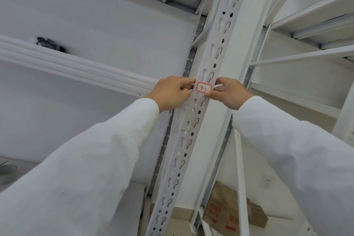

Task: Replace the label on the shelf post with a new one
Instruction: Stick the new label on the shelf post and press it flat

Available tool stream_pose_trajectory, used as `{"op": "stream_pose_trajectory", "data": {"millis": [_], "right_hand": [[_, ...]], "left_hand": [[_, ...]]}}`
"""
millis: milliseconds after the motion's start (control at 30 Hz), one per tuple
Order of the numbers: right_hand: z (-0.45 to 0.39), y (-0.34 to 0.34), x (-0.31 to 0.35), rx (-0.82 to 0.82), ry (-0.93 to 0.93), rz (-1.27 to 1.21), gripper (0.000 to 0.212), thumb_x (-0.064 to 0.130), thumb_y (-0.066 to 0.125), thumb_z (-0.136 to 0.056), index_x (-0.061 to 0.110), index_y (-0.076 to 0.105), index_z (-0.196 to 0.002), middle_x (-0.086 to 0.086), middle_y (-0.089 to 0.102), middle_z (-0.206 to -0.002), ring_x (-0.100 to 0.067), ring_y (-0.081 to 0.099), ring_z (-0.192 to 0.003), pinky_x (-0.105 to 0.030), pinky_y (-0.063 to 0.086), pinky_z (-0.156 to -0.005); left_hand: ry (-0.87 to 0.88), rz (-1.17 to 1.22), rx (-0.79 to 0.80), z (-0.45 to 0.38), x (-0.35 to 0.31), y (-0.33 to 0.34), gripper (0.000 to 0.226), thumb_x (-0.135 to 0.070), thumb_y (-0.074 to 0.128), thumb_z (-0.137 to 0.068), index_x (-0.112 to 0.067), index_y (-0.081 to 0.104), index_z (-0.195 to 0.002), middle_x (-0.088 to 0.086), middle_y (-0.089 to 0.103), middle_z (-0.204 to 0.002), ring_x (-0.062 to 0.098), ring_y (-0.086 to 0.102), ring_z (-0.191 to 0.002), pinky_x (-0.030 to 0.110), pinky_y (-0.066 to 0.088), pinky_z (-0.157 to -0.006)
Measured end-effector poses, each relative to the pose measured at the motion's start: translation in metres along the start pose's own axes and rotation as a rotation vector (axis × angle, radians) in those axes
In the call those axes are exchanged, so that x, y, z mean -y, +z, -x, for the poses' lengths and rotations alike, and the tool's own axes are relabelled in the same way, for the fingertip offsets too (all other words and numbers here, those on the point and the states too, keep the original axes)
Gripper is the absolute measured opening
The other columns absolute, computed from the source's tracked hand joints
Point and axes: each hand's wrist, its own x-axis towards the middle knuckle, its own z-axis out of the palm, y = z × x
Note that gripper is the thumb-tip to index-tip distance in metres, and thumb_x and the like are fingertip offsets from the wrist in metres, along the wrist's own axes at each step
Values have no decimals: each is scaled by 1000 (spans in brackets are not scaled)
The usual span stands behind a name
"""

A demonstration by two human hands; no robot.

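Reaching up from the lower corners of the frame, two white sleeves [92,159] lead to the hands at the centre. Both meet on the shelf post [191,120], a perforated white upright that runs from bottom centre to the top right. The left hand [170,92] has its fingers curled in at the left edge of the label [204,87], a small white sticker with a red border and handwritten "4-2" stuck flat on the post face. The right hand [229,92] pinches or presses at the label's right and lower edge; whether either hand has a corner lifted I cannot tell.

The label is thin paper, light and limp, likely to tear or curl if pulled fast. A corner looks the best place to take hold, peeling low and slowly along the post.

Farther off, a cardboard box [229,214] sits on the floor at lower right, and a dark object [50,43] lies on the shelf at upper left.
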Motion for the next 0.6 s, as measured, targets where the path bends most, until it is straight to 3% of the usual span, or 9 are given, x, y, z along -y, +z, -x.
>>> {"op": "stream_pose_trajectory", "data": {"millis": [133, 267, 367, 467, 600], "right_hand": [[4, -4, -3, 47, -29, -15, 29, 16, 60, -90, 19, 56, -118, 0, 68, -105, -12, 60, -94, -19, 44, -75], [7, -8, -5, 50, 52, -31, 25, 9, 48, -92, 22, 62, -108, 0, 68, -105, -13, 63, -95, -21, 46, -77], [8, -3, -2, 11, 72, -91, 19, 25, 51, -93, 18, 63, -105, 3, 68, -94, -13, 63, -87, -22, 47, -73], [5, 6, 2, -75, 80, -85, 30, 44, 57, -87, 16, 64, -93, 4, 66, -85, -12, 63, -79, -27, 50, -70], [0, 8, 2, -137, 63, -41, 31, 43, 67, -81, 14, 58, -75, -8, 70, -90, -21, 67, -84, -38, 53, -82]], "left_hand": [[2, -19, 8, -1, 1, 1, 49, -11, 41, -89, -30, 54, -132, -8, 63, -128, 8, 55, -121, 32, 40, -108], [2, -10, 2, -1, 0, 1, 49, -11, 42, -89, -31, 54, -132, -9, 64, -128, 8, 55, -121, 31, 40, -108], [0, -23, -8, -1, 1, 0, 48, -11, 42, -89, -30, 55, -132, -8, 64, -127, 9, 55, -120, 31, 40, -108], [1, -24, -7, -3, 3, 2, 48, -11, 42, -88, -30, 55, -131, -6, 65, -126, 10, 56, -120, 34, 40, -108], [0, -15, -6, -4, 4, 3, 49, -11, 43, -87, -30, 56, -130, -6, 65, -126, 9, 56, -120, 34, 40, -108]]}}
